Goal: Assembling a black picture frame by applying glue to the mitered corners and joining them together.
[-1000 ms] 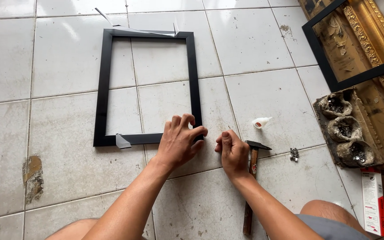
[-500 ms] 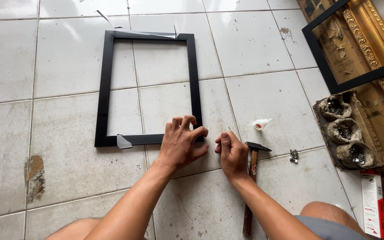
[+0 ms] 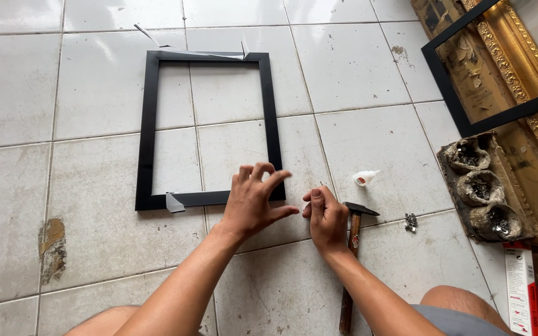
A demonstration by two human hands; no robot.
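Note:
A black rectangular picture frame (image 3: 148, 127) lies flat on the white floor tiles, with scraps of clear tape at its top edge and lower left corner. My left hand (image 3: 253, 200) rests with spread fingers over the frame's lower right corner. My right hand (image 3: 326, 216) sits just right of that corner with its fingers pinched together; whatever it pinches is too small to see. A wooden-handled hammer (image 3: 351, 249) lies on the tiles right beside my right hand, untouched.
A small white glue bottle (image 3: 365, 178) lies right of the frame. A few small metal bits (image 3: 411, 222) lie near a grey moulded tray (image 3: 484, 190) holding nails. An ornate gold frame and a black frame (image 3: 462, 118) lean at upper right. My knee (image 3: 462, 311) shows at the bottom.
Both hands have stayed at the frame's lower right corner; my left fingers shifted slightly and my right hand pinched closer to the corner.

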